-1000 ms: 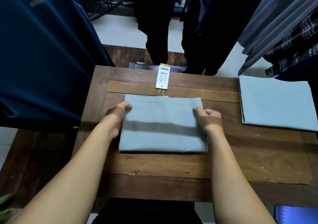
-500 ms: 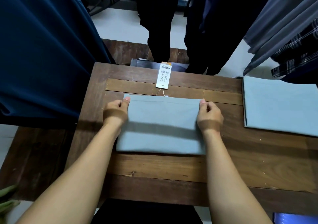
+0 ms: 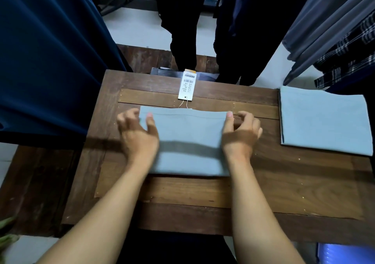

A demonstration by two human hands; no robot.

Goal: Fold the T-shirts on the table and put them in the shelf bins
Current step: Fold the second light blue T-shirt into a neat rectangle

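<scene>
Your shirt, pale blue and folded to a neat rectangle, lies flat on the middle of the bench, its near edge parallel to the bench's near edge. A stitched hem runs along its far edge.

Your left hand sits at the far left corner and your right hand at the far right. Each thumb tip rests on top of the cloth, with the fingers loosely curled just outside the side edge. You cannot tell from here whether those fingers catch the layers or hang free.

Expect the shirt to be light, soft and limp, with no stiffness of its own. Lifted by one corner it would likely sag and spill its folds. Better to slide a hand under each short side, or pinch all the layers at both sides together, and carry it level. It looks neither slippery nor fragile.

A white tag on a thin thread lies just beyond the far edge, near the bench's far edge. It carries a barcode and rows of small print under an orange strip, all too small to read. Mind that the thread doesn't snag.

A second shirt, folded alike, lies at the bench's right edge, well apart. Hanging clothes crowd the left and far sides. No bins are in view.
</scene>
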